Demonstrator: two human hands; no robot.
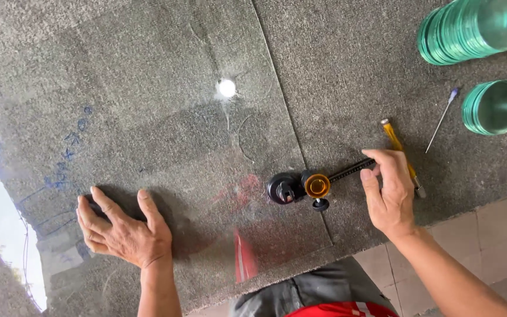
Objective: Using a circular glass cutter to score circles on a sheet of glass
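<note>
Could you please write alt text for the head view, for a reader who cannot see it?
The right hand grips the bar of a circle cutter standing on a glass sheet, while the left hand lies flat on the glass. The sheet rests on a grey felt table; two stacks of glass discs sit at the far right.

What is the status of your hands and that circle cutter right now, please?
Left hand flat on the glass sheet. Right hand gripping the circle cutter arm, suction base on the glass. Yellow-handled tool beside right hand; nothing obstructing.
</note>
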